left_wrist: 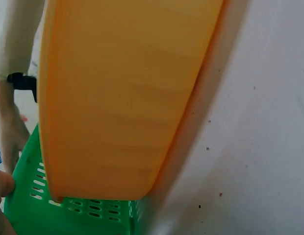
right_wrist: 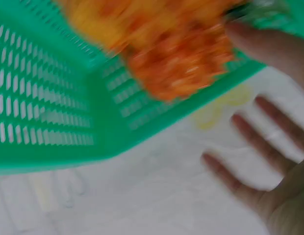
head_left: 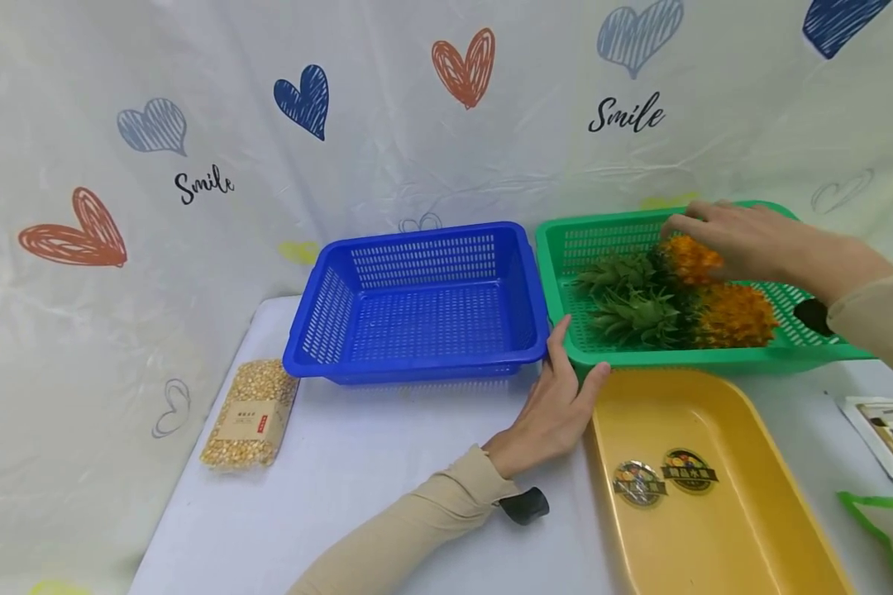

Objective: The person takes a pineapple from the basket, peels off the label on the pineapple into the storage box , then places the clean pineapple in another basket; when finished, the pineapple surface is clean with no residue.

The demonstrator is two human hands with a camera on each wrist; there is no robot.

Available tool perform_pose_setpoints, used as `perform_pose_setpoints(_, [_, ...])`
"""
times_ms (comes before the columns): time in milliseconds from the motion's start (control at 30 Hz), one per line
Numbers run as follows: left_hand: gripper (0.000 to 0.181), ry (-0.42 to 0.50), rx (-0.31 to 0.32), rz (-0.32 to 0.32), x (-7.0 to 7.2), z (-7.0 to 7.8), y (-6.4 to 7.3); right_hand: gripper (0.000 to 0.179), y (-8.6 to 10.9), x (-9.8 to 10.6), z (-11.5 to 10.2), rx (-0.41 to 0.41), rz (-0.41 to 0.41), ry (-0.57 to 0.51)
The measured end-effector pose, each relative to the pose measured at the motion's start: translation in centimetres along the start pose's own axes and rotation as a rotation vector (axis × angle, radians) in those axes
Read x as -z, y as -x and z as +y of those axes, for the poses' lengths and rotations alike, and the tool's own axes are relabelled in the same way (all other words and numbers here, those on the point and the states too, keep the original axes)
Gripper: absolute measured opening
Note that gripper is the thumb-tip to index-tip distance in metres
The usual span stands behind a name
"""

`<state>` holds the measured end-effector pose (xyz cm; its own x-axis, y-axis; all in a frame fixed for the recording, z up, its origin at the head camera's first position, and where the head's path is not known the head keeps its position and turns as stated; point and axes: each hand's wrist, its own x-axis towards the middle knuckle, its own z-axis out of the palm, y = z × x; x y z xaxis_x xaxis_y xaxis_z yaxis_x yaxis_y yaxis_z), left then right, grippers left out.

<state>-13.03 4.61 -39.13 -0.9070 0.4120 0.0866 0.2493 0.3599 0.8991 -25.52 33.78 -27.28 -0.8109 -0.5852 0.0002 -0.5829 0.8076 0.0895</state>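
Observation:
Two small orange pineapples (head_left: 737, 316) with green leafy crowns lie in the green basket (head_left: 685, 358), their crowns toward its left side. My right hand (head_left: 752, 240) is over the basket's far side, beside the farther pineapple (right_wrist: 176, 63). In the right wrist view its fingers are spread, and nothing is between them. My left hand (head_left: 546, 413) touches the green basket's near left corner with extended fingers, close to the blue basket (head_left: 417, 368). Part of that hand appears at the left edge of the left wrist view, against the green wall (left_wrist: 29, 196).
A yellow tray (head_left: 695, 537) with two round stickers stands in front of the green basket. Left of the blue basket lies a bag of corn kernels (head_left: 249, 413). At right are a flat white packet (head_left: 889, 438) and a green-edged bag (head_left: 889, 537). A printed curtain hangs behind.

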Motion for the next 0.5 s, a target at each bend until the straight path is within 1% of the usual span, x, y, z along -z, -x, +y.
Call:
perform_pose_setpoints(100, [0.071, 0.025, 0.040, -0.019, 0.5, 0.4, 0.2, 0.061, 0.3, 0.9, -1.7, -0.056, 0.049, 0.050])
perform_pose_setpoints(167, [0.072, 0.041, 0.081, -0.051, 1.0, 0.8, 0.6, 0.055, 0.6, 1.2, -2.9, -0.066, 0.108, 0.052])
perform_pose_setpoints(233, [0.073, 0.056, 0.124, -0.100, 1.8, 1.3, 1.3, 0.052, 0.9, 1.3, -4.2, -0.056, 0.186, 0.043])
perform_pose_setpoints(300, [0.074, 0.071, 0.153, -0.173, 2.9, 2.0, 2.1, 0.051, 1.2, 1.2, -5.5, -0.037, 0.265, 0.024])
perform_pose_setpoints(333, [0.073, 0.073, 0.157, -0.213, 3.7, 2.4, 2.6, 0.050, 1.3, 1.3, -6.2, -0.034, 0.293, 0.014])
perform_pose_setpoints(400, [0.068, 0.081, 0.137, -0.291, 5.5, 3.1, 3.4, 0.048, 1.6, 1.4, -7.4, -0.039, 0.324, -0.024])
perform_pose_setpoints(433, [0.063, 0.081, 0.114, -0.319, 6.5, 3.4, 3.8, 0.048, 1.7, 1.5, -8.0, -0.043, 0.332, -0.047])
perform_pose_setpoints(467, [0.059, 0.067, 0.075, -0.336, 7.6, 3.6, 4.1, 0.047, 1.8, 1.6, -8.6, -0.045, 0.338, -0.071])
perform_pose_setpoints(500, [0.054, 0.045, 0.025, -0.337, 8.7, 3.8, 4.4, 0.048, 2.0, 1.7, -9.0, -0.047, 0.343, -0.093])
